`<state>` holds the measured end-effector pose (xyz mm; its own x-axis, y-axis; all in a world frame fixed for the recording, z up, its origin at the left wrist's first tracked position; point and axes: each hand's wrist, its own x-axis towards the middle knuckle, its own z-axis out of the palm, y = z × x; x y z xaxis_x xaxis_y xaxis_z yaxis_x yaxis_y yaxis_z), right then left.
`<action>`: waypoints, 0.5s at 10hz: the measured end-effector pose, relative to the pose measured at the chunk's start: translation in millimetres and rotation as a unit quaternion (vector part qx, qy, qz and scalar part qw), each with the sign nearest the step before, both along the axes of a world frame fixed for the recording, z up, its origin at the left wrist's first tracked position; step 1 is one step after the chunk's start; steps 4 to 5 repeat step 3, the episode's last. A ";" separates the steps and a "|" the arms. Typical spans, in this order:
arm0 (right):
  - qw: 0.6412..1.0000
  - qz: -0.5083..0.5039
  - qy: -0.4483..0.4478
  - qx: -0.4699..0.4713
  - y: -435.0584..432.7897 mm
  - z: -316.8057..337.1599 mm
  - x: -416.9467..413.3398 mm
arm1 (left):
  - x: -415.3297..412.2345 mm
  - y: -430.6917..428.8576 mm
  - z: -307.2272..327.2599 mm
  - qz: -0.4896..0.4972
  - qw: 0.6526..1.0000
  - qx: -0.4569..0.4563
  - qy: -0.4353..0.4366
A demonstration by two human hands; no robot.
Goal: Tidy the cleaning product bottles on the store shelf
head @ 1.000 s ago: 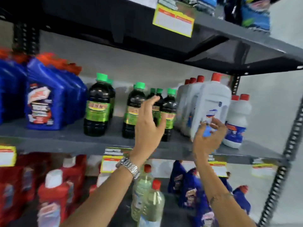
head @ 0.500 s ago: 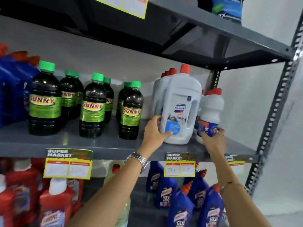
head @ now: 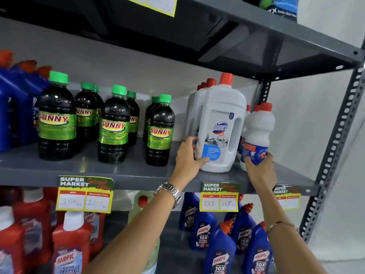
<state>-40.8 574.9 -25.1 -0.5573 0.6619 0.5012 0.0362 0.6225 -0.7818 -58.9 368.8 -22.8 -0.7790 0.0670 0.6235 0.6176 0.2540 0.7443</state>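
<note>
A large white Domex bottle point(head: 221, 123) with a red cap stands upright at the front of the grey middle shelf point(head: 122, 173), with more like it lined up behind. My left hand point(head: 188, 157) grips its lower left corner. To its right stands a smaller white bottle point(head: 258, 127) with a red cap and blue label; my right hand point(head: 260, 167) holds its base. Several dark Sunny bottles point(head: 114, 125) with green caps stand in loose rows to the left.
Blue bottles point(head: 17, 107) with red caps fill the shelf's far left. Below are red Harpic bottles point(head: 69, 244), blue Harpic bottles point(head: 221, 248) and a pale yellow bottle point(head: 142, 206). The upper shelf point(head: 256, 36) hangs close overhead. A perforated steel upright point(head: 335, 145) bounds the right side.
One second ago my left hand was up by the Sunny bottles and my right on the Domex bottle. Since then my left took the Domex bottle's corner and my right the small white bottle.
</note>
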 end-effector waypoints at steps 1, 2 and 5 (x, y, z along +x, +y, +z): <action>1.000 0.006 -0.008 0.005 1.5 -0.9 -1.0 | 1.0 1.6 -1.2 0.009 1.000 -0.016 0.001; 1.000 0.011 -0.009 -0.012 -1.6 3.1 2.9 | 15.7 -1.4 1.6 0.028 0.999 -0.043 0.007; 0.997 -0.028 0.067 -0.017 -14.9 -2.6 10.0 | 33.0 -9.5 0.6 0.059 0.994 -0.066 0.065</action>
